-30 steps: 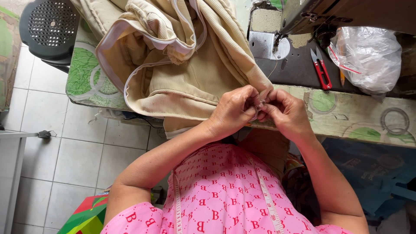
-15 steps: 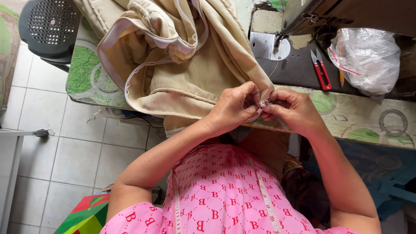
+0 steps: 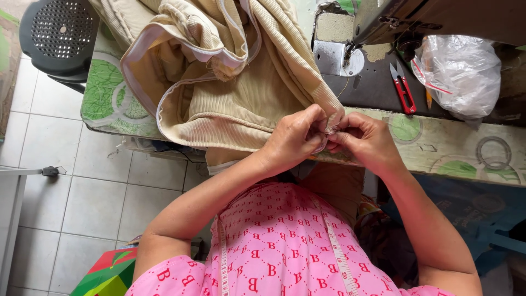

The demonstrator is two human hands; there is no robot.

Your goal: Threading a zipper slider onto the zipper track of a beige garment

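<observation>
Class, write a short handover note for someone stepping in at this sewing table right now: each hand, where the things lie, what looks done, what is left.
Left hand: pinching the corner of the beige fabric cover at the table's front edge.
Right hand: fingertips meet the left at the same corner, on something small that cannot be made out.
The cover is heaped on the patterned table, its white piping showing, left of the sewing machine.
Red thread snips and a plastic bag lie to the right.
Done: piping appears attached along the visible edges.
Left: the corner is in hand, not under the needle.
</observation>
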